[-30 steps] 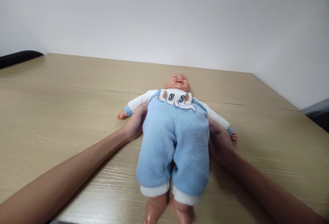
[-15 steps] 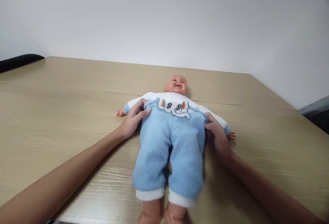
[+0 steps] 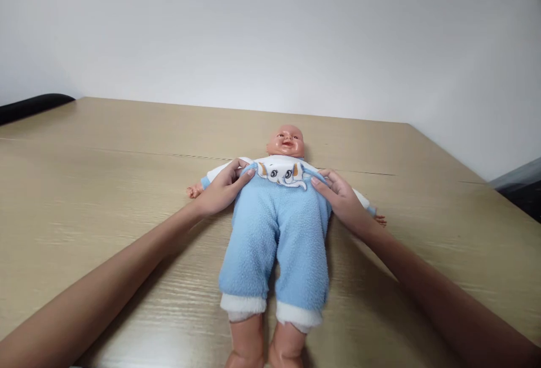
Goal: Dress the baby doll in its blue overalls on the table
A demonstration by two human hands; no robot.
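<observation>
A baby doll [image 3: 286, 141] lies on its back with its head away from me and its bare legs toward me. It wears a white top [image 3: 274, 160] with blue cuffs and fluffy light-blue trousers [image 3: 256, 244] with white hems. An elephant face patch [image 3: 282, 173] decorates the waist of the trousers. My left hand [image 3: 226, 187] pinches the waistband at its left corner, thumb in front. At the right side of the waistband, my right hand [image 3: 340, 196] grips the cloth between thumb and fingers. Parts of the fingers are hidden behind the fabric.
The doll rests on a light wooden table [image 3: 127, 187] with thin seams across it. A pale wall [image 3: 270, 35] rises behind the far edge. A black curved object [image 3: 38, 106] stands at the far left, and something dark [image 3: 524, 190] is beyond the right edge.
The waistband has been drawn higher on the doll's chest, and the trouser hems have risen, baring more leg. My right hand has moved up and inward; the left has shifted slightly upward.
</observation>
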